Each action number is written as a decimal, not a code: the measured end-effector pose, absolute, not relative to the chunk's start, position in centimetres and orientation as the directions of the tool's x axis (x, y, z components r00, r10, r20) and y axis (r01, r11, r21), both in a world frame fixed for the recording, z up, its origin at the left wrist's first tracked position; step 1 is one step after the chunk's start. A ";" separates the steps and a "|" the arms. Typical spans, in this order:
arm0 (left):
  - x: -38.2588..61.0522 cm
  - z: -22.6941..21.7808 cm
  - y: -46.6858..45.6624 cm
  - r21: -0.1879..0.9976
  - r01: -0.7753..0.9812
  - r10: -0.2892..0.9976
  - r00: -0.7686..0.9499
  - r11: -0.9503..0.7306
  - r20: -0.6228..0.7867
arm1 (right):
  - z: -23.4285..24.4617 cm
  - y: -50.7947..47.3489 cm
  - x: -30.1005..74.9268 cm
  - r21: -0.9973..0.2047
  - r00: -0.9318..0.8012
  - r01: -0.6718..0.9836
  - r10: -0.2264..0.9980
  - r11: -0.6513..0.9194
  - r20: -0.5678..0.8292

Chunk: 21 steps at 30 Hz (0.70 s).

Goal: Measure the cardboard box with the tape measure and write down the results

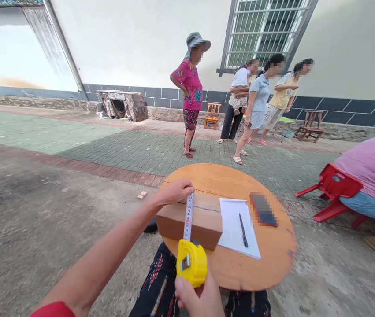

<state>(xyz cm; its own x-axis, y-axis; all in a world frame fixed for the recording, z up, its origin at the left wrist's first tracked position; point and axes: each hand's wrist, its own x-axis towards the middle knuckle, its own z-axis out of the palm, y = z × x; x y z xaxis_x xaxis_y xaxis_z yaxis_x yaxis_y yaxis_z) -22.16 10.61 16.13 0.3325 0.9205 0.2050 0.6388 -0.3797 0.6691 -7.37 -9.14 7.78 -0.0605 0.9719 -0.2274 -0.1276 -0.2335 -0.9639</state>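
Observation:
A brown cardboard box lies on a small round wooden table in front of me. My left hand rests on the box's far top edge and pinches the end of a white tape blade stretched across the box. My right hand grips a yellow tape measure case at the box's near side. Beside the box lies a white sheet of paper with a black pen on it.
A dark flat phone-like object lies on the table's right part. A person in a pink shirt sits on a red plastic chair at right. Several people stand by the wall, near small wooden chairs.

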 end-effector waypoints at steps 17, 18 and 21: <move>-22.6 12.8 13.1 0.715 0.598 0.914 0.378 -0.363 0.148 | 7.4 -8.7 -9.7 -0.961 -0.031 -0.088 0.965 -0.261 -0.260; -22.6 12.8 13.1 0.718 0.595 0.914 0.381 -0.361 0.143 | 7.4 -8.7 -9.8 -0.959 -0.025 -0.090 0.964 -0.268 -0.266; -22.6 12.8 13.0 0.728 0.584 0.912 0.388 -0.358 0.137 | 7.5 -8.8 -9.9 -0.959 -0.022 -0.108 0.965 -0.261 -0.260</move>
